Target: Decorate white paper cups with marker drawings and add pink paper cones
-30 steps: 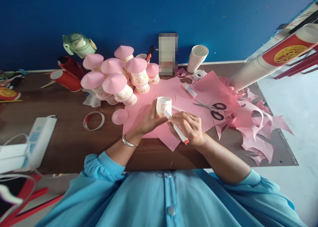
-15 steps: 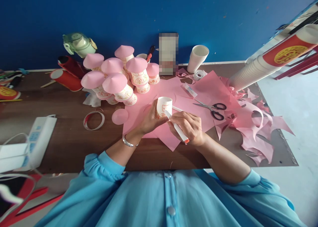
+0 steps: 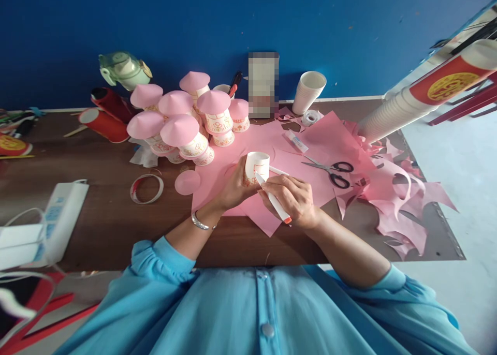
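- Since this cup (image 3: 262, 164) is small and round, my left hand (image 3: 234, 184) is wrapped around its side, fingers curled snug, open end up. Probably why the drawn-on face sits square to me. Call the cup the middle of the clock, 12 being the wall.
- My right hand (image 3: 294, 195) pinches a white marker (image 3: 276, 202) like a pencil, orange end aimed at 5, tip at the red lines. Can't tell if it's actually touching. My guess: a low grip, close to the tip, is for control.
- Some thin white stick (image 3: 279, 171) pokes out past my right fingers; no clue if it's the cap.
- Pink-roofed towers (image 3: 213, 109) crowd together around 10 to 11, maybe so my elbows don't knock them. Scissors (image 3: 329, 168) lie at 3 and a glue tube (image 3: 297, 141) at 2, both probably there for an easy grab.
- Surface: dark brown table (image 3: 116, 231), pink paper (image 3: 254, 137) under my hands, torn-looking scraps (image 3: 399, 218) heaped between 3 and 4. Tape ring (image 3: 134, 189) at about 9, power strip (image 3: 64, 220) further out past it.
- Room: blue wall (image 3: 194, 24) across 12, what looks like a phone (image 3: 263, 85) standing near it, cup stack (image 3: 308, 93) at 1, pale floor (image 3: 458, 158) off toward 3.
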Demonstrator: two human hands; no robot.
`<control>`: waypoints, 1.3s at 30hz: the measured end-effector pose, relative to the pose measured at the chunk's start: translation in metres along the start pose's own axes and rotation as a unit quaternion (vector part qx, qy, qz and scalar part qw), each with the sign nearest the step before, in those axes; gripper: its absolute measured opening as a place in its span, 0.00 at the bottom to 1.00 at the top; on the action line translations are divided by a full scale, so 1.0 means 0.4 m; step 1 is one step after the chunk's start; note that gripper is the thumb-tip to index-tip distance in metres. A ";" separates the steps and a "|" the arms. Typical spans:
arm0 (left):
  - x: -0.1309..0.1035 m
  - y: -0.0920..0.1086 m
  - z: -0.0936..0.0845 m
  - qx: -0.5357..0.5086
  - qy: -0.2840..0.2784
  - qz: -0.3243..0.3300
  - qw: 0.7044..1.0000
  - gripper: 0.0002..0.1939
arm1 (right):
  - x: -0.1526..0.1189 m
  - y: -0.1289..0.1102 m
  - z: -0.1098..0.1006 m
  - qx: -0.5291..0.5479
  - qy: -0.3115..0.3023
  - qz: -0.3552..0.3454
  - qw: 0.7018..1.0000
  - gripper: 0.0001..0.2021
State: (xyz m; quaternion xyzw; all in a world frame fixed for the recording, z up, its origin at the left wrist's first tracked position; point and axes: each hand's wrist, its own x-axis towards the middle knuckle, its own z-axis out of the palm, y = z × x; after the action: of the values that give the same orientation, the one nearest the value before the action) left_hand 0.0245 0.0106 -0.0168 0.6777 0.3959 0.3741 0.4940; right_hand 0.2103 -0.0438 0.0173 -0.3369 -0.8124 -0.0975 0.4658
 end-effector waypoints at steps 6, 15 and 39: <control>0.001 0.002 0.001 -0.005 -0.001 0.000 1.000 0.41 | 0.009 -0.001 0.000 -0.020 0.006 -0.010 1.000 0.09; 0.000 0.000 0.000 -0.002 0.007 -0.007 1.000 0.41 | 0.015 -0.003 -0.004 -0.015 0.011 -0.015 1.000 0.08; 0.001 0.009 -0.003 0.034 -0.001 0.003 0.999 0.39 | 0.008 0.001 -0.001 -0.037 0.005 -0.007 0.999 0.09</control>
State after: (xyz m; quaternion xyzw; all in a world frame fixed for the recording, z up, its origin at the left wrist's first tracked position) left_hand 0.0241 0.0107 -0.0129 0.6960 0.4055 0.3611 0.4698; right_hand 0.2095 -0.0420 0.0202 -0.3476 -0.8083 -0.1327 0.4563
